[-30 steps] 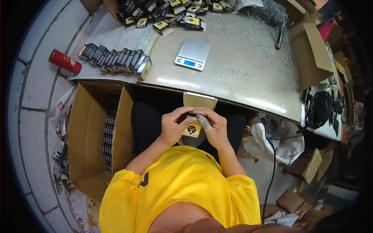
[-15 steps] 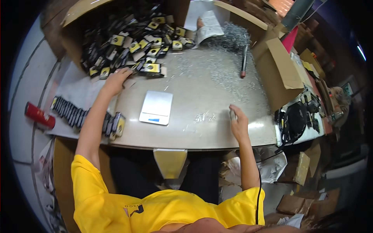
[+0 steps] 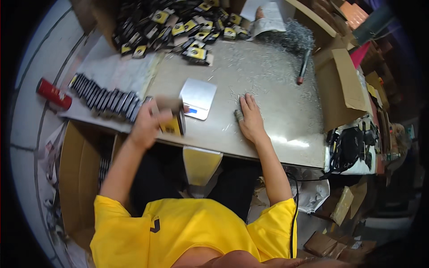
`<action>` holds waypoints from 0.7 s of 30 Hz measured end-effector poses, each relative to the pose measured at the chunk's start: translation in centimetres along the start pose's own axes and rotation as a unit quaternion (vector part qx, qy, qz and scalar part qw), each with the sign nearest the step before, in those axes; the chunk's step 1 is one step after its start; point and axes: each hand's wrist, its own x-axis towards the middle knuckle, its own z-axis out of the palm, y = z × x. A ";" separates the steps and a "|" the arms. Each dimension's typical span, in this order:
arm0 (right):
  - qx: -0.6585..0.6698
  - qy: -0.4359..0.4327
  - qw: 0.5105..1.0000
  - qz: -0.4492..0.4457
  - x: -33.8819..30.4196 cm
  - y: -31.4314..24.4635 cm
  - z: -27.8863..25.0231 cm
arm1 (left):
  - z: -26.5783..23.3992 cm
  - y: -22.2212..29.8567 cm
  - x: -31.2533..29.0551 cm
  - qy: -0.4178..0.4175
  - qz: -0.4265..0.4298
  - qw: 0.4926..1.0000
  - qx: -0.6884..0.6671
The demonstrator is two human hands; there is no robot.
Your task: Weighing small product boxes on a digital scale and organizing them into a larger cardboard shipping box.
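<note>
My left hand (image 3: pixel 147 125), partly blurred, is closed on a small black and yellow box (image 3: pixel 173 127) over the table's near edge, beside the white flat scale (image 3: pixel 199 96). A row of similar boxes (image 3: pixel 105 99) stands on edge to its left. Farther right, my right hand (image 3: pixel 251 119) lies palm down on the table with its fingers stretched out. Its fingertips reach thin metal pins (image 3: pixel 234 93) scattered there, and a greyish cover wraps the thumb. Whether any pin is under the fingers is hidden.
A large heap of black and yellow boxes (image 3: pixel 178 29) fills the far left. At the far right lie a mound of metal pins (image 3: pixel 295 38) and a dark rod with a red end (image 3: pixel 304 67). A red can (image 3: pixel 53 94) lies at left; a cardboard flap (image 3: pixel 342 85) borders the right.
My left hand has left the heap and come back to the near edge, now gripping a box. My right hand has moved left onto the pins, and the view has shifted.
</note>
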 end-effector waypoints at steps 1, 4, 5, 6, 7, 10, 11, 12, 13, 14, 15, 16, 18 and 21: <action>0.067 -0.032 0.997 0.021 -0.7 -1.8 -1.2 | 0.7 -1.2 -3.5 0.003 -0.021 0.999 -0.046; 0.327 0.019 0.939 0.104 -3.3 -2.5 -3.4 | -0.2 -5.3 -12.0 0.027 -0.094 0.986 -0.136; 0.329 0.014 0.939 0.102 -3.6 -2.2 -3.2 | -0.7 -7.1 -14.2 0.079 -0.132 0.981 -0.116; 0.303 0.037 0.947 0.100 -3.6 -1.9 -2.4 | -1.6 -9.4 -16.2 0.131 -0.171 0.972 -0.094; 0.278 0.060 0.954 0.100 -3.6 -2.3 -1.9 | -3.1 -13.0 -18.0 0.165 -0.195 0.967 -0.006; 0.173 0.041 0.982 0.057 -2.4 -7.9 -1.3 | -1.4 -17.0 -18.0 0.042 -0.250 0.941 0.224; 0.095 0.043 0.994 0.032 -2.5 -9.1 0.2 | -0.4 -18.2 -17.4 -0.024 -0.239 0.924 0.296; 0.015 0.047 0.999 0.008 -2.7 -9.8 2.0 | 1.1 -18.3 -17.1 -0.033 -0.238 0.925 0.296; 0.012 0.064 0.998 0.020 -3.3 -11.0 3.4 | 2.4 -18.2 -16.9 -0.038 -0.250 0.935 0.248; 0.012 0.077 0.997 0.026 -4.2 -12.4 4.5 | 2.9 -18.3 -17.1 -0.037 -0.262 0.944 0.197; 0.010 0.073 0.997 0.029 -5.3 -13.9 4.6 | 2.3 -19.3 -17.3 -0.031 -0.237 0.955 0.176; 0.008 0.063 0.998 0.028 -6.5 -15.2 3.8 | 2.0 -19.4 -17.8 -0.033 -0.251 0.958 0.133; 0.003 0.026 0.999 0.020 -8.7 -18.0 1.9 | 1.3 -20.0 -18.4 -0.008 -0.280 0.960 0.024; 0.022 0.002 1.000 -0.013 -11.6 -19.6 -2.1 | -0.4 -21.6 -18.8 -0.071 -0.300 0.941 -0.139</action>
